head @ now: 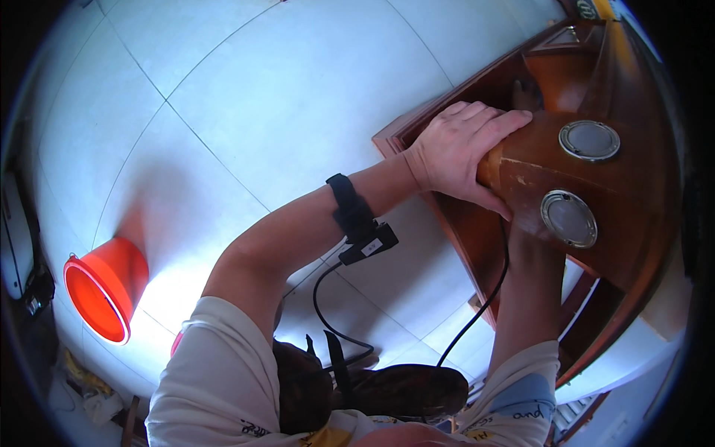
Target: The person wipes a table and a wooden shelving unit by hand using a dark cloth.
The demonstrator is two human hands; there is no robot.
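Note:
A reddish-brown wooden furniture part [620,184] with round metal-rimmed discs, one [589,140] above the other [568,218], stands at the right. My left hand [466,151] grips its near end, the index finger along the upper side and the thumb at the lower side. A black strap with a small device [367,244] is on my left forearm, a cable hanging from it. My right forearm [530,279] passes beneath the wooden part, which hides most or all of that hand. A dim shape [527,96] beyond may be its fingers; I cannot tell.
A wooden frame [455,223] with a stepped edge surrounds the space under my hands. On the tiled floor [268,106] at the left, a red plastic bucket [134,274] lies tilted or appears so through the lens. A dark cable [475,315] runs down between my arms.

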